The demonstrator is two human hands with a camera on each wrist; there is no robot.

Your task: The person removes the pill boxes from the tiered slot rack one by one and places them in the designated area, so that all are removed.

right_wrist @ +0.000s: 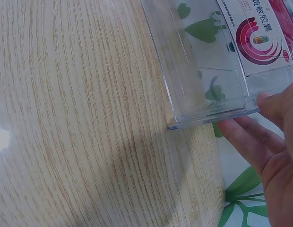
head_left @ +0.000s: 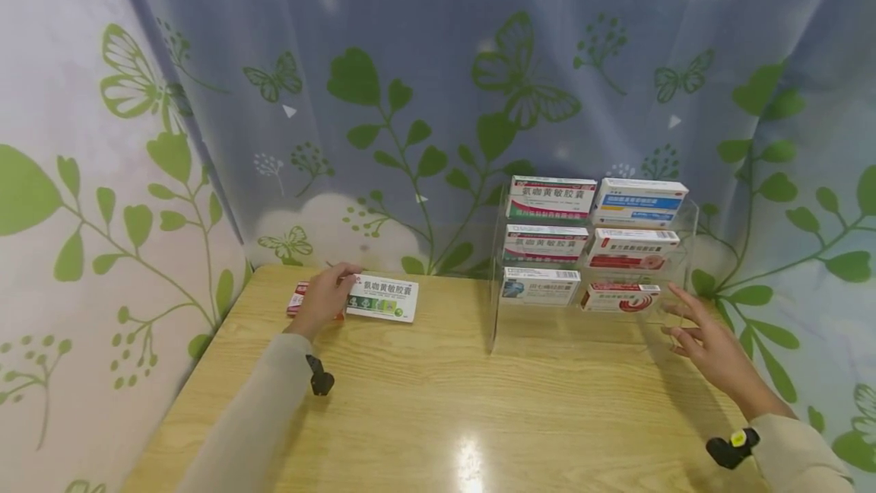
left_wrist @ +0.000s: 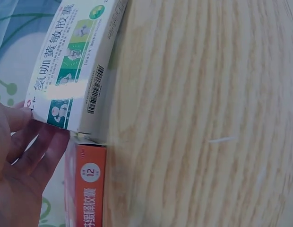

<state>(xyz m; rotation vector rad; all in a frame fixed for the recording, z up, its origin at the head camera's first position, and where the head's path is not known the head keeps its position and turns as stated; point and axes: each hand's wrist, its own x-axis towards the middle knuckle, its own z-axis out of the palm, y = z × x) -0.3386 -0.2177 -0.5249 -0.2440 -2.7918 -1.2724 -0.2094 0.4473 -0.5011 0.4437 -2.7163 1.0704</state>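
Two sleeves come in from the bottom edge of the head view, and between them the wooden table (head_left: pixel 438 402) shows a bright spot of lamp light.

At the left centre of the frame the left hand (head_left: pixel 327 297) lies on two medicine boxes at the far left corner of the table. Its fingers are stretched and only a little bent; they touch the near end of the white and green box (head_left: pixel 383 297), and I see no closed grip around it. This box lies flat, with its long axis going left to right across the picture, so it reaches away from the fingertips toward the right, in the direction of the rack. Under the palm lies the orange box (left_wrist: pixel 87 189), mostly covered in the head view; in the left wrist view its short end meets the end of the white and green box, and the two touch.

The right hand (head_left: pixel 708 345) is far from these boxes, at the lower right. It is open, fingers spread, and holds nothing; the fingertips stand just beside the right wall of the clear acrylic rack (head_left: pixel 494 303), and whether they touch it I cannot tell. So the left hand is clearly the nearer one.

Six boxes stand in the rack, in three steps. Behind everything hangs a curtain (head_left: pixel 411 82) with green leaves and butterflies.
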